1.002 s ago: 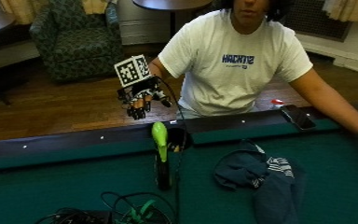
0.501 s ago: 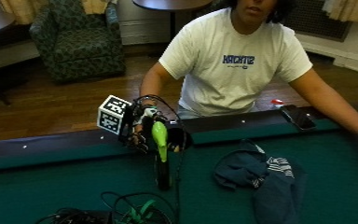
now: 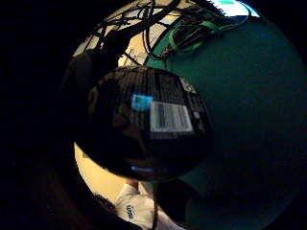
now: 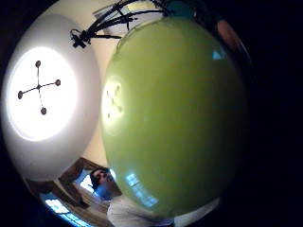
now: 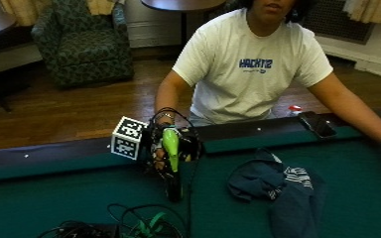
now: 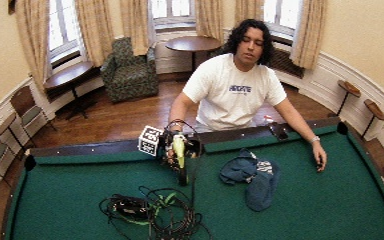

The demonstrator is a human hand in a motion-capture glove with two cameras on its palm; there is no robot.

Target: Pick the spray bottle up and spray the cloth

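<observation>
here the gloved right hand (image 5: 167, 148) is wrapped around the green head of the spray bottle (image 5: 171, 163), which stands upright on the green table (image 5: 58, 198), just beside the dark rail. the cloth (image 5: 276, 186) lies crumpled near the bottle, on the side away from the hand. judged next step: lift straight up, turn the nozzle toward the cloth, avoid the cables (image 5: 138, 225) nearby.
</observation>
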